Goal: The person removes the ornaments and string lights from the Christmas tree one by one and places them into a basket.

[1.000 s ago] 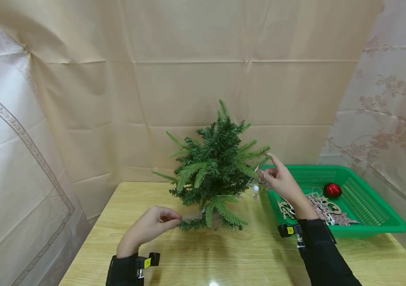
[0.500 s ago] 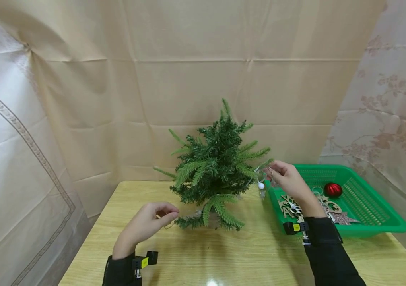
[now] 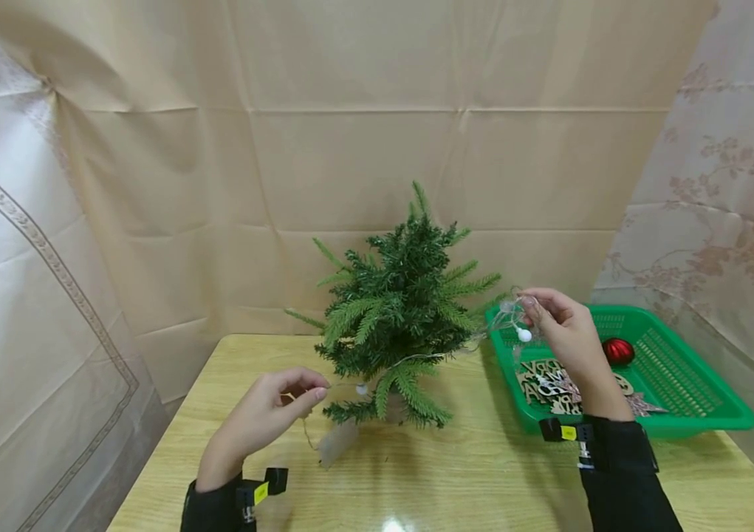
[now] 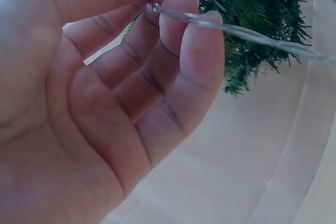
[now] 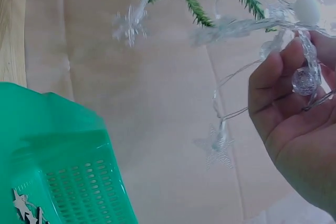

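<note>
A small artificial Christmas tree [image 3: 403, 295] stands on the wooden table. Clear-wired string lights [image 4: 247, 34] run across its lower front between my hands. My left hand [image 3: 266, 414], left of the lowest branches, pinches one stretch of the wire between thumb and fingertips. Below it hangs a pale translucent piece [image 3: 337, 441], its shape blurred. To the right of the tree, my right hand [image 3: 569, 336] grips a bunched part of the strand over the green basket's left side. From that bunch dangle a white ball [image 3: 523, 335] and, in the right wrist view, a clear star [image 5: 216, 142].
The green plastic basket [image 3: 742, 423] sits at the table's right. Inside lie wooden letter cutouts [image 3: 543, 391], a glittery star [image 3: 645, 406] and a shiny red ball ornament [image 3: 617, 352]. Cloth [image 3: 350, 170] hangs behind the table and at both sides.
My right hand has moved right, away from the branches, carrying the bunched string lights over the basket. The wire now stretches across the tree's lower front. My left hand has shifted slightly left.
</note>
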Motion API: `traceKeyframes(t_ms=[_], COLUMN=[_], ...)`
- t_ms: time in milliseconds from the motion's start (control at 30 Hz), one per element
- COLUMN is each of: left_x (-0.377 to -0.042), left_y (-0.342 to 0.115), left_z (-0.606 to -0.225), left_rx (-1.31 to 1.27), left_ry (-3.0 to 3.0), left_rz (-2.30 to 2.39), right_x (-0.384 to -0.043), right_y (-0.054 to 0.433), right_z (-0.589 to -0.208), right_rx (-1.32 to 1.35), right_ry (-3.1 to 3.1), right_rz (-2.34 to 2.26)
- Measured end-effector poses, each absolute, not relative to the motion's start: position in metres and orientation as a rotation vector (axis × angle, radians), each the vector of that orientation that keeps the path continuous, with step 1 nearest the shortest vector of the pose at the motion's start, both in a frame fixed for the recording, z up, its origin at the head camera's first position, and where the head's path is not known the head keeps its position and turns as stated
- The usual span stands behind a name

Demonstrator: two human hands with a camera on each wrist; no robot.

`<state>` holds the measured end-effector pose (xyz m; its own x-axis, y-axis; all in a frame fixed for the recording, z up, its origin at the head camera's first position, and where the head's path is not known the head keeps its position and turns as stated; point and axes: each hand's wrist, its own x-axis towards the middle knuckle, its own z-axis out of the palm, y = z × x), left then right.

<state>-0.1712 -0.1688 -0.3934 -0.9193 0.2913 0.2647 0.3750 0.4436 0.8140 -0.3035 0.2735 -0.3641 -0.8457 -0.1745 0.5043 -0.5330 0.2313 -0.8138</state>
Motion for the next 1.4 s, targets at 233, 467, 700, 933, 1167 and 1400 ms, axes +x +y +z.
traceKeyframes(t_ms=[233, 467, 700, 933, 1167, 1400], left_x=[-0.164, -0.156, -0.151, -0.147, -0.144, -0.145], left_y=[-0.164, -0.153, -0.141, -0.120, -0.105, -0.097], left_z=[-0.384, -0.377, -0.374, -0.373, -0.369, -0.366], left_rx=[-0.703, -0.821, -0.861, -0.866, -0.879, -1.003], left_ry=[-2.542, -2.513, -2.440, -2.240, -2.166, -1.988], left_rz=[-1.478, -1.479, -1.444, -1.353, -1.303, -1.071], right_x=[-0.280, -0.258, -0.250, -0.243, -0.232, -0.220], right_y=[0.280, 0.290, 0.288, 0.271, 0.255, 0.245], right_z=[-0.369, -0.382, -0.387, -0.388, -0.382, -0.375], right_rx=[0.651, 0.820, 1.129, 1.361, 1.430, 1.429], right_ry=[-2.119, -2.131, -2.157, -2.103, -2.118, -2.110], right_rz=[1.663, 1.561, 1.510, 1.496, 1.491, 1.453])
